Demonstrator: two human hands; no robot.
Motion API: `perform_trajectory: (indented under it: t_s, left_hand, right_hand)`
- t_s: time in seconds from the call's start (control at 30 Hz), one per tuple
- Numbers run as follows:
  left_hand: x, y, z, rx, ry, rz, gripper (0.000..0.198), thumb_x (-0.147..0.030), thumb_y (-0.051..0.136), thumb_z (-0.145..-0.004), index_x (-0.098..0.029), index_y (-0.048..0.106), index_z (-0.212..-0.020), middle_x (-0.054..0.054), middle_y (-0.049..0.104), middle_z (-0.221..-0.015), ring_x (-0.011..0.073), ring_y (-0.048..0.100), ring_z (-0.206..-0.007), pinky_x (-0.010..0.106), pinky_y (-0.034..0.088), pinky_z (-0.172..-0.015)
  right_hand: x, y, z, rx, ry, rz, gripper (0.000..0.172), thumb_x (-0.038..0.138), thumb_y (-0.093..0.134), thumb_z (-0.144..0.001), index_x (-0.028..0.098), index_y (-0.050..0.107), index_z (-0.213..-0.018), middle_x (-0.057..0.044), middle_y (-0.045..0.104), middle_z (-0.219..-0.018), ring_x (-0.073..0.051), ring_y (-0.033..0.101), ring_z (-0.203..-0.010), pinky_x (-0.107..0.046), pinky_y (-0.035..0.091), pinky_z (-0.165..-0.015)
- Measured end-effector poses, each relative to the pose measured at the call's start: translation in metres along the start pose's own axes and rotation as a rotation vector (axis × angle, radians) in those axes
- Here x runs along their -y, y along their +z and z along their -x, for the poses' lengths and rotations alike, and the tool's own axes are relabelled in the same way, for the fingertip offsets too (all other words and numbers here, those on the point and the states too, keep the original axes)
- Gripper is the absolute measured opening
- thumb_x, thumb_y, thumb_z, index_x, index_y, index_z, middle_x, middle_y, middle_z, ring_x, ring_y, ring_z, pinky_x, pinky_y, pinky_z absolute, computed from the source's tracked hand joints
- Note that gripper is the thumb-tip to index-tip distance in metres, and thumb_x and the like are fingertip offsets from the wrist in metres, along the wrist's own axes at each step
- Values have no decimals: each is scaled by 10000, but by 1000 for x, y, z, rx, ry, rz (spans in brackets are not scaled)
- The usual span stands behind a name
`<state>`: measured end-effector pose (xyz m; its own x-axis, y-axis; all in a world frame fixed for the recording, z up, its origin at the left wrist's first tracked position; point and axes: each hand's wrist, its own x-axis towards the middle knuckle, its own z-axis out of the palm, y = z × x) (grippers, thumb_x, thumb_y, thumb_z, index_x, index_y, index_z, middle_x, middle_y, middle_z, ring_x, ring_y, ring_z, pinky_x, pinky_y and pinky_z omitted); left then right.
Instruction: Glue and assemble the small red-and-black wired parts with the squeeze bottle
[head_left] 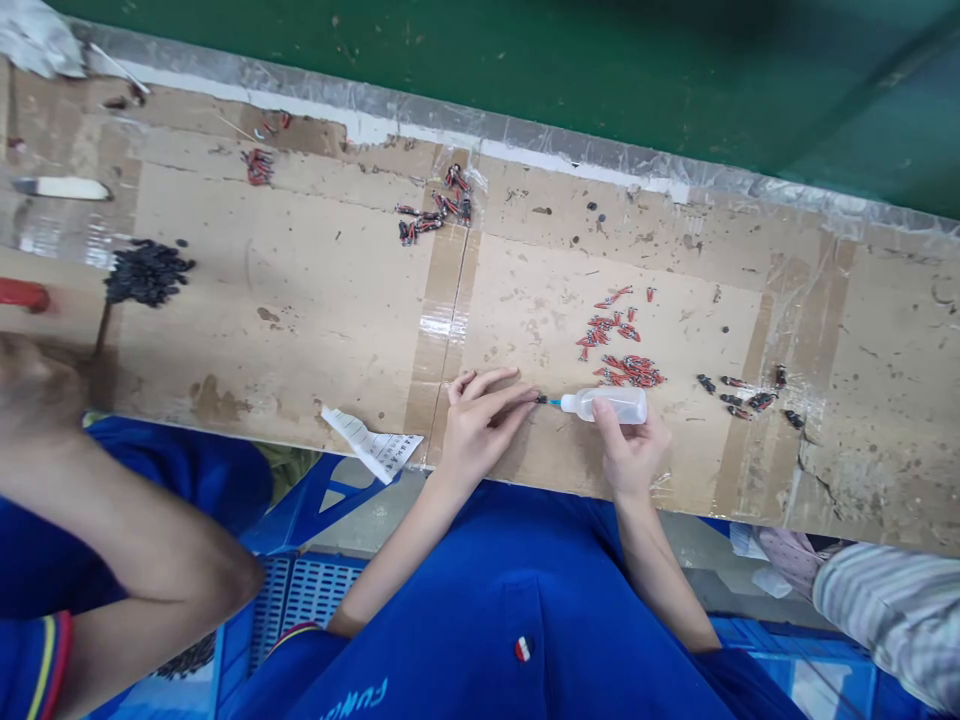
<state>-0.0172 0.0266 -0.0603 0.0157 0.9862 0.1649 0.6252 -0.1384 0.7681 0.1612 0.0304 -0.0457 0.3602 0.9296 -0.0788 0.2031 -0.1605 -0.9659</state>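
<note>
1. Left hand (480, 425) is at the near edge of the cardboard-covered table (300, 320). Thumb and forefinger are pinched tight on a small dark part (540, 398), the other fingers fanned loose above it
2. Right hand (634, 455) is just to its right, curled closed round a squeeze bottle (611, 404) from below. The bottle is clear, lies on its side, and its blue nozzle points left
3. The nozzle tip meets the small dark part in the left fingertips. Whether any liquid is coming out, cannot tell
4. Part and bottle are both held just over the table, by its near edge, a little right of centre
5. Just beyond the bottle is a loose heap of red parts (619, 350). To the right of it lie a few darker pieces (750, 398), scattered
6. Toward the far edge is a cluster of dark-and-red parts (435, 212), with a smaller cluster (257, 166) to its left
7. Far left: a pile of black bits (146, 272), a white blade-like thing (60, 188), and a red handle (22, 295) cut off by the frame
8. A paper slip (375, 450) overhangs the near edge, left of the left hand
9. Another person's bare arm (127, 540) is at near left, its hand blurred at the table edge. A striped sleeve (885, 610) shows at near right
10. A blue crate (300, 595) sits under the table, near left of the person
</note>
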Motion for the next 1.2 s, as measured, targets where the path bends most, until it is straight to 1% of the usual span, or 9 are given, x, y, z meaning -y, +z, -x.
perform_trajectory:
  t_s: [0.3,0.5,0.57,0.73,0.83,0.93,1.0,1.07,1.2]
  left_hand:
    - [-2,-1,0,10,-3,-2,88,-256,681,-873,-287,731,-938,-6,779,-894,219,690,-1050,457,377,-1007]
    - [0,-1,-1,23,-29,7,80,-271,681,-872,-293,738,-924,-2,778,-898,222,688,-1050,459,384,-1004]
    - [0,-1,-1,21,-25,16,82,-275,678,-875,-290,740,-925,6,777,-921,219,687,-1044,450,388,-998]
    - [1,-2,0,1,9,26,109,-282,668,-879,-278,741,-960,28,767,-993,214,686,-1025,435,387,-984]
    - [2,-2,1,6,15,25,131,-302,658,-882,-282,739,-983,27,766,-980,216,683,-1023,430,399,-976]
    - [1,-4,2,13,20,17,123,-302,651,-885,-286,741,-967,22,766,-968,212,682,-1019,432,407,-988]
    - [1,-4,2,11,24,17,109,-300,657,-881,-290,740,-950,17,766,-950,210,683,-1003,436,412,-987]
    - [1,-4,2,12,26,15,100,-293,668,-874,-298,739,-945,12,765,-941,210,683,-989,441,413,-984]
    - [2,-3,1,12,28,23,107,-269,687,-860,-298,741,-949,10,764,-922,228,651,-1052,442,430,-969]
  right_hand:
    - [-4,0,0,-67,15,0,339,515,730,-734,181,677,-742,-46,707,-683,-201,655,-605,-322,536,-569]
    - [-14,-8,-2,-280,-25,-146,387,544,679,-744,189,635,-892,-67,716,-854,-246,712,-775,-370,557,-671]
    - [-4,-6,-4,-212,-84,-117,402,518,725,-710,209,605,-938,-77,723,-913,-261,722,-827,-390,563,-713]
    - [34,26,-14,182,-208,-64,402,365,773,-684,267,433,-876,-75,744,-1005,-257,720,-990,-396,549,-845]
    - [39,50,-22,266,-166,53,393,345,740,-715,279,382,-863,-58,752,-1040,-230,710,-1016,-389,536,-876]
    - [33,58,-27,304,-100,162,407,380,745,-718,277,375,-851,-49,758,-1070,-215,716,-927,-382,540,-843]
    - [29,51,-27,335,-95,193,414,430,755,-720,273,399,-861,-53,749,-1110,-204,712,-856,-375,547,-806]
    - [28,33,-24,318,-141,233,404,477,764,-721,267,469,-900,-60,735,-1142,-213,701,-877,-372,547,-781]
    - [26,-11,-16,87,-265,408,228,454,702,-824,242,640,-882,-58,742,-929,-239,658,-911,-389,513,-807]
